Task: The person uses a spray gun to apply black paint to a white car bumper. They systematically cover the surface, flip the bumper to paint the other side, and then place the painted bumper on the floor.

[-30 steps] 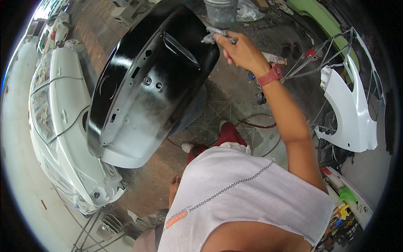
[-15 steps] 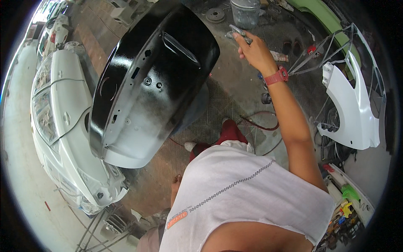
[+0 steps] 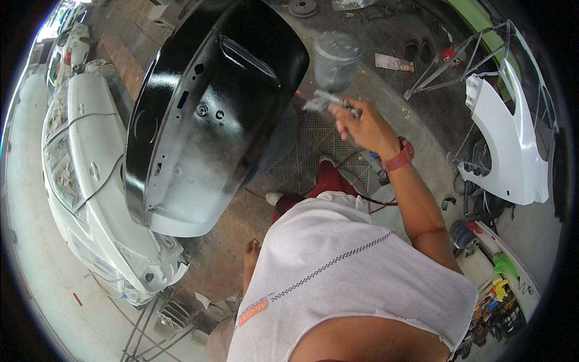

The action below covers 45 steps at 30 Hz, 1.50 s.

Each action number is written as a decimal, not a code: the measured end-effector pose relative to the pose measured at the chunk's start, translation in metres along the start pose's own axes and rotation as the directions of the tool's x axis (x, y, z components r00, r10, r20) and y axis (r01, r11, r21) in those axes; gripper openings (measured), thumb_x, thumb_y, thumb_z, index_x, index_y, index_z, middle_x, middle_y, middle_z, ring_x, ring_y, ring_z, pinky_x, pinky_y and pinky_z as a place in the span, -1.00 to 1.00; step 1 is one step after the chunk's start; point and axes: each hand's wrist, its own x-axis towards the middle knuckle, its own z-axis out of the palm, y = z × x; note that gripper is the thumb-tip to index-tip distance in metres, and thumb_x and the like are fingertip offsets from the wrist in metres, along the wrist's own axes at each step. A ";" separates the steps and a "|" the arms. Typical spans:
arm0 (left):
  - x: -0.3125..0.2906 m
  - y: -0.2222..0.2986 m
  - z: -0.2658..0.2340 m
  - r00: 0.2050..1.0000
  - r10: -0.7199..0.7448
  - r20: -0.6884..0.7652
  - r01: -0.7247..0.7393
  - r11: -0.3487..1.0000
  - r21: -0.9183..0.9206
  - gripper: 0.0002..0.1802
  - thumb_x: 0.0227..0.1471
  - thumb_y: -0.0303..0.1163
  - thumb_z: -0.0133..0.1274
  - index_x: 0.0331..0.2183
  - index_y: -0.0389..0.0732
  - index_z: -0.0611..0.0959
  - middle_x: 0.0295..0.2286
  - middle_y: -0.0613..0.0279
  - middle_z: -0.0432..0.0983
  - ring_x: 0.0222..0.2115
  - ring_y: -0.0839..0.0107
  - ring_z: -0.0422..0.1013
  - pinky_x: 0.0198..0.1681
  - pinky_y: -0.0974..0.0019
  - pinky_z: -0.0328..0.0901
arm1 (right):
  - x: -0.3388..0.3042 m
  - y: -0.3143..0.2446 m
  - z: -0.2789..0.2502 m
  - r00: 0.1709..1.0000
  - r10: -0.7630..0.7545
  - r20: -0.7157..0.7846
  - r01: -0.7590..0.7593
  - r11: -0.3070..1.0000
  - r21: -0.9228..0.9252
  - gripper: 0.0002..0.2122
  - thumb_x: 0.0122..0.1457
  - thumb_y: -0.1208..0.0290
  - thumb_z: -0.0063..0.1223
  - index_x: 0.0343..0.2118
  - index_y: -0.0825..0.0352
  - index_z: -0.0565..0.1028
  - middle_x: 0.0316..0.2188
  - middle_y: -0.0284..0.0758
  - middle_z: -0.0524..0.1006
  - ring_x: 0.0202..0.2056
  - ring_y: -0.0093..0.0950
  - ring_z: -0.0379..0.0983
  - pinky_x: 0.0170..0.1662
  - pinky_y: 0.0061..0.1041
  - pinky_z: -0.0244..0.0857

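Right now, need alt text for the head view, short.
Seen from above, a person's right hand holds a spray gun with a clear cup beside a glossy black car panel, partly unpainted white at its lower end. A white fender on a stand sits to the right; a white car body lies left.

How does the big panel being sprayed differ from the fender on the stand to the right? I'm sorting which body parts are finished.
The big panel is mostly glossy black, fading to white at its lower edge; the fender is white all over. The panel is far larger and broad, the fender narrow with a curved cutout. The spray gun in the right hand is near the panel; the fender sits apart on a wire stand. Both are loose car body parts.
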 end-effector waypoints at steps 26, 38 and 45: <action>0.036 -0.050 0.022 0.985 0.168 0.043 -0.154 0.962 -0.226 -0.33 0.36 0.14 0.04 0.10 -0.31 0.58 -0.13 0.11 0.56 -0.13 0.26 0.43 0.03 0.23 0.32 | -0.048 0.035 0.051 0.992 0.017 0.128 -0.013 0.999 -0.033 -0.50 0.42 0.03 0.09 0.25 0.28 0.51 -0.43 -0.26 0.68 -0.39 -0.53 0.63 -0.27 -0.46 0.50; 0.037 -0.062 0.007 0.972 0.181 0.154 -0.201 0.971 0.131 -0.20 0.25 0.34 0.07 0.00 -0.31 0.60 -0.17 0.10 0.56 -0.12 0.28 0.42 0.09 0.23 0.29 | -0.037 0.078 0.041 0.987 -0.078 -0.140 0.086 0.995 0.051 -0.55 0.44 0.07 0.04 0.22 0.28 0.53 -0.38 -0.24 0.70 -0.30 -0.43 0.68 -0.18 -0.43 0.50; 0.035 -0.054 -0.011 0.967 0.249 0.056 -0.244 0.966 -0.079 -0.39 0.34 0.12 0.08 0.07 -0.24 0.61 -0.20 0.17 0.59 -0.18 0.32 0.46 -0.04 0.26 0.36 | -0.009 0.084 0.025 0.959 0.001 -0.284 0.034 0.992 0.118 -0.57 0.43 0.01 0.05 0.01 0.35 0.62 -0.55 -0.40 0.55 -0.53 -0.58 0.48 -0.36 -0.48 0.41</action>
